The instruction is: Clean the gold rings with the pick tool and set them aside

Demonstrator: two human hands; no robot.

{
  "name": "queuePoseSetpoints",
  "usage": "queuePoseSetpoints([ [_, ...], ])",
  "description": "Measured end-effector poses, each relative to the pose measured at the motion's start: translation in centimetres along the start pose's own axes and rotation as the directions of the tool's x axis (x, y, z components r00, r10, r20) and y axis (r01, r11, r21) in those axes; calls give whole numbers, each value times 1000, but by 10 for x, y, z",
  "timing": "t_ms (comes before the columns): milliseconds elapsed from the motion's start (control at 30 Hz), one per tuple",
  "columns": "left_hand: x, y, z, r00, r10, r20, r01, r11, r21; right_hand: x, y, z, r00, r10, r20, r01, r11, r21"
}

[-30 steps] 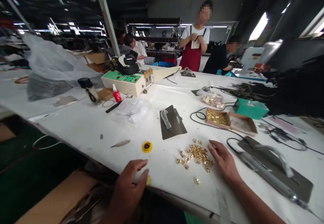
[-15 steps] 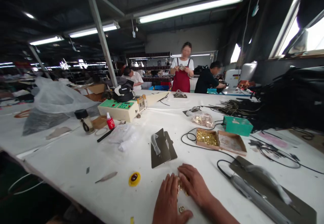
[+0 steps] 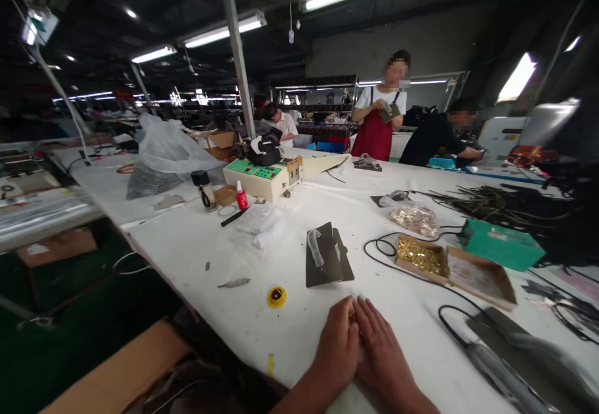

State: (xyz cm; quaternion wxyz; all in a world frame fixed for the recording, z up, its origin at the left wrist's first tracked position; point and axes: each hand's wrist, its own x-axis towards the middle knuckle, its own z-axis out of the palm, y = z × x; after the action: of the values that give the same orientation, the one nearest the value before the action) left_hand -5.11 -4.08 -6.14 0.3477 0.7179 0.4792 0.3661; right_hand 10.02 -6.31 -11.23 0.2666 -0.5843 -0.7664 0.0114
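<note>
In the head view, my left hand (image 3: 334, 342) and my right hand (image 3: 381, 345) are cupped against each other on the white table near its front edge. A few small gold metal pieces (image 3: 352, 315) show in the gap between them; most of what the hands enclose is hidden. My left fingers curl inward, while my right fingers lie pressed together along the other side. Just beyond the hands lie dark flat flaps (image 3: 330, 258) with a clear plastic wrap on top. To the left sits a yellow round spool-like disc (image 3: 276, 297).
A cardboard box of gold pieces (image 3: 421, 257) stands right of the flaps beside a green box (image 3: 503, 244). A grey corded tool (image 3: 496, 373) lies at the right. Further left are a pointed tool (image 3: 234, 283), a red bottle (image 3: 241, 196) and a cream machine (image 3: 262, 180). Co-workers are beyond the table.
My hands have drawn together and closed around the gold pieces that lay between them. The camera view has turned left, and the standing co-worker now holds up a dark flat piece.
</note>
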Motion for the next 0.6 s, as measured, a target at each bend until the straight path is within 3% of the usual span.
queuePoseSetpoints([
  [133,2,-1,-13,984,-146,-104,133,984,-120,34,-32,-5,999,20,51,-20,1000,1],
  [367,-2,-8,-25,989,-68,-132,59,996,-70,77,-55,-26,988,111,109,-119,991,61],
  [500,2,-18,-23,988,-44,-150,32,996,-78,83,-50,-29,989,101,108,-108,993,57],
  [600,5,-34,-19,988,1,-152,-12,997,-71,63,-27,-20,995,83,51,-85,996,40],
])
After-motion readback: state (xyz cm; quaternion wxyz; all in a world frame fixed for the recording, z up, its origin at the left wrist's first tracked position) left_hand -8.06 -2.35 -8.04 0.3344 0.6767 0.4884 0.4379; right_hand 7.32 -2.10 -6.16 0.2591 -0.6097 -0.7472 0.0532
